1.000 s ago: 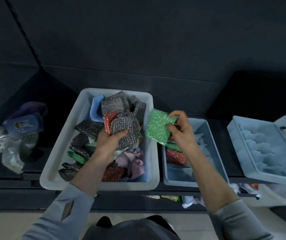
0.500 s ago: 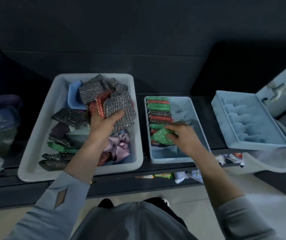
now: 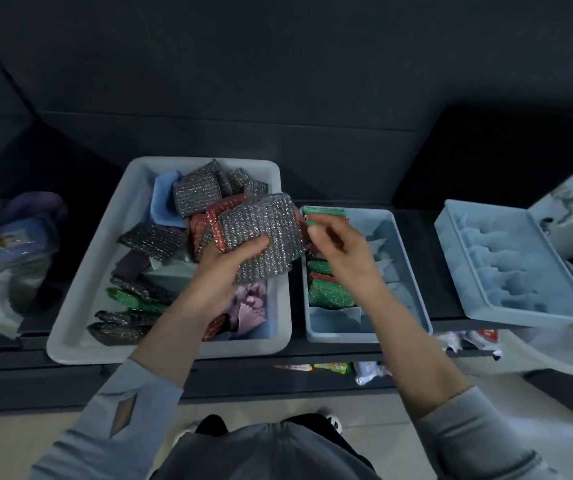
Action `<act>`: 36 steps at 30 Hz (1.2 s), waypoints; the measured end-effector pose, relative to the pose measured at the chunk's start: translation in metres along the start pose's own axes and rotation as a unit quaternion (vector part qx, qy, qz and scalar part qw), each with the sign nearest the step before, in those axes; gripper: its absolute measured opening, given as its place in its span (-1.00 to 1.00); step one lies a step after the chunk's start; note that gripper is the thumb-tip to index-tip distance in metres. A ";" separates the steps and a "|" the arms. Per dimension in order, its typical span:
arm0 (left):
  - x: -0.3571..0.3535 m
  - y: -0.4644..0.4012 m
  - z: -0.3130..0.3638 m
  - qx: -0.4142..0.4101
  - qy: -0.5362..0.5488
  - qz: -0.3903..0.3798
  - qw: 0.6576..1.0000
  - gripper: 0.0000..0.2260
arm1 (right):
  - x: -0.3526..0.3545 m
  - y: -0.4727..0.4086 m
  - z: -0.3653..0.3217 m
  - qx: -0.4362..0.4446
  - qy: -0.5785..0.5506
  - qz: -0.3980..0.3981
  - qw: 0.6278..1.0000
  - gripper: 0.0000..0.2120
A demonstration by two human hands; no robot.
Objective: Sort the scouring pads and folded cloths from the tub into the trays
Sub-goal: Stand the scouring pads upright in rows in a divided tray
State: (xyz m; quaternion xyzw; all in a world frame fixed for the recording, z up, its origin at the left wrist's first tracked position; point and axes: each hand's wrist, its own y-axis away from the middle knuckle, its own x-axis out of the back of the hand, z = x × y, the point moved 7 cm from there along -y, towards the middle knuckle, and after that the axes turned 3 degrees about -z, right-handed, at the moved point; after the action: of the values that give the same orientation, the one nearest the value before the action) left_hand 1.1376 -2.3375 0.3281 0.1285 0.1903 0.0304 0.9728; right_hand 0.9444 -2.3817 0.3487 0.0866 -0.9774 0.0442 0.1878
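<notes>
Hands: left hand [image 3: 224,268] gripping silver scouring pad [image 3: 262,237], right hand [image 3: 342,249] loosely open beside it.

Light: dim, bluish; your upper half is near-black wall.
Blur: your right hand [image 3: 338,251] smears slightly.
Edges: bulging wide-angle bend, bagged clutter [image 3: 11,251] at 9 o'clock soft.

A blue wipes pack [image 3: 14,237] lies left; small packets [image 3: 333,368] lie below.
</notes>
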 end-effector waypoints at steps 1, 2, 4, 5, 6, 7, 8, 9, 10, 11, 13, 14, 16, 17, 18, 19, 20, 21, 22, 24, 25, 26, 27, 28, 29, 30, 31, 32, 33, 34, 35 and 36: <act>-0.002 0.000 -0.001 0.005 0.001 -0.008 1.000 -0.08 | -0.004 -0.004 0.000 -0.017 -0.034 -0.012 0.999 -0.69; -0.004 0.001 -0.001 0.007 0.007 -0.014 1.000 -0.07 | -0.006 -0.008 0.002 -0.034 -0.062 -0.020 0.997 -0.68; -0.006 0.003 -0.002 0.019 0.011 -0.020 1.000 -0.04 | -0.009 -0.010 0.006 -0.072 -0.085 -0.040 0.993 -0.68; -0.006 0.002 -0.002 0.022 0.014 -0.021 0.999 -0.06 | -0.010 -0.009 0.009 -0.092 -0.086 -0.060 0.990 -0.68; -0.007 0.004 -0.002 0.022 0.019 -0.027 0.999 -0.11 | -0.011 -0.008 0.011 -0.111 -0.092 -0.083 0.986 -0.68; -0.008 0.004 -0.003 0.023 0.023 -0.031 0.999 -0.17 | -0.013 -0.005 0.013 -0.130 -0.113 -0.105 0.979 -0.69; -0.007 0.004 -0.004 0.024 0.028 -0.030 0.999 -0.22 | -0.014 -0.003 0.015 -0.140 -0.135 -0.121 0.973 -0.72; -0.006 0.003 -0.004 0.024 0.030 -0.024 0.999 -0.25 | -0.013 -0.002 0.015 -0.137 -0.152 -0.129 0.970 -0.76; -0.006 0.004 -0.004 0.021 0.034 -0.019 0.999 -0.25 | -0.012 -0.001 0.015 -0.130 -0.159 -0.125 0.971 -0.81; -0.003 0.003 -0.007 0.023 0.036 -0.011 0.999 -0.22 | -0.009 0.000 0.014 -0.123 -0.162 -0.112 0.973 -0.85; -0.002 0.001 -0.008 0.023 0.034 0.008 0.999 -0.19 | -0.002 0.000 0.014 -0.117 -0.157 -0.075 0.978 -0.86; 0.000 0.000 -0.008 0.020 0.033 0.019 0.999 -0.21 | 0.002 0.000 0.015 -0.116 -0.157 -0.052 0.979 -0.87; 0.005 -0.002 -0.007 0.011 0.028 0.047 0.998 -0.22 | 0.013 0.002 0.016 -0.116 -0.162 -0.005 0.980 -0.92; 0.007 -0.003 -0.007 0.013 0.023 0.060 0.998 -0.13 | 0.019 0.004 0.018 -0.115 -0.161 0.010 0.980 -0.89; 0.009 -0.002 -0.007 0.018 0.014 0.067 0.998 0.00 | 0.025 0.007 0.023 -0.108 -0.149 0.013 0.983 -0.80; 0.012 -0.002 -0.007 0.022 0.002 0.068 0.997 0.13 | 0.031 0.011 0.025 -0.099 -0.127 0.004 0.987 -0.68; 0.013 -0.001 -0.006 0.021 -0.005 0.069 0.997 0.20 | 0.037 0.016 0.030 -0.091 -0.096 -0.012 0.991 -0.55; 0.015 -0.002 -0.006 0.015 -0.005 0.071 0.997 0.22 | 0.041 0.022 0.034 -0.083 -0.072 -0.032 0.993 -0.48; 0.013 0.000 -0.004 0.011 -0.004 0.073 0.997 0.20 | 0.043 0.028 0.037 -0.072 -0.055 -0.054 0.994 -0.48; 0.010 0.001 -0.004 0.001 0.002 0.071 0.997 0.09 | 0.048 0.041 0.044 -0.052 -0.013 -0.075 0.996 -0.60; 0.009 0.000 -0.004 -0.005 0.008 0.073 0.997 0.03 | 0.051 0.047 0.048 -0.046 0.010 -0.074 0.996 -0.66; 0.008 0.000 -0.005 -0.008 0.015 0.075 0.997 -0.01 | 0.056 0.052 0.051 -0.043 0.032 -0.070 0.996 -0.71; 0.007 0.000 -0.006 -0.008 0.021 0.076 0.997 0.01 | 0.059 0.057 0.054 -0.036 0.057 -0.067 0.995 -0.73; 0.005 0.000 -0.008 -0.007 0.023 0.073 0.997 0.06 | 0.063 0.060 0.057 -0.031 0.088 -0.065 0.993 -0.75; 0.002 0.000 -0.009 -0.004 0.021 0.071 0.997 0.09 | 0.064 0.063 0.060 -0.026 0.116 -0.068 0.991 -0.75; -0.002 0.000 -0.009 -0.002 0.020 0.067 0.998 0.07 | 0.064 0.064 0.063 -0.020 0.141 -0.070 0.987 -0.76; -0.004 0.000 -0.010 -0.001 0.023 0.065 0.998 0.03 | 0.061 0.064 0.065 -0.006 0.165 -0.073 0.984 -0.76; -0.007 -0.001 -0.011 -0.001 0.026 0.062 0.998 -0.02 | 0.056 0.065 0.063 0.016 0.196 -0.073 0.978 -0.76; -0.008 -0.002 -0.012 -0.002 0.030 0.063 0.998 -0.04 | 0.050 0.066 0.062 0.039 0.230 -0.070 0.970 -0.76; -0.009 -0.002 -0.011 -0.002 0.032 0.064 0.997 -0.01 | 0.044 0.067 0.061 0.058 0.261 -0.069 0.961 -0.75; -0.010 -0.002 -0.011 -0.002 0.027 0.064 0.998 0.03 | 0.038 0.068 0.061 0.070 0.290 -0.071 0.952 -0.73; -0.009 -0.002 -0.012 -0.002 0.022 0.066 0.998 0.02 | 0.033 0.070 0.063 0.078 0.320 -0.072 0.941 -0.70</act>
State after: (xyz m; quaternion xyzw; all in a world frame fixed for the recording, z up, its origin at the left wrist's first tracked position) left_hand 1.1247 -2.3378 0.3204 0.1383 0.2031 0.0976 0.9644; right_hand 0.8787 -2.3260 0.2992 0.1523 -0.8504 0.1316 0.4860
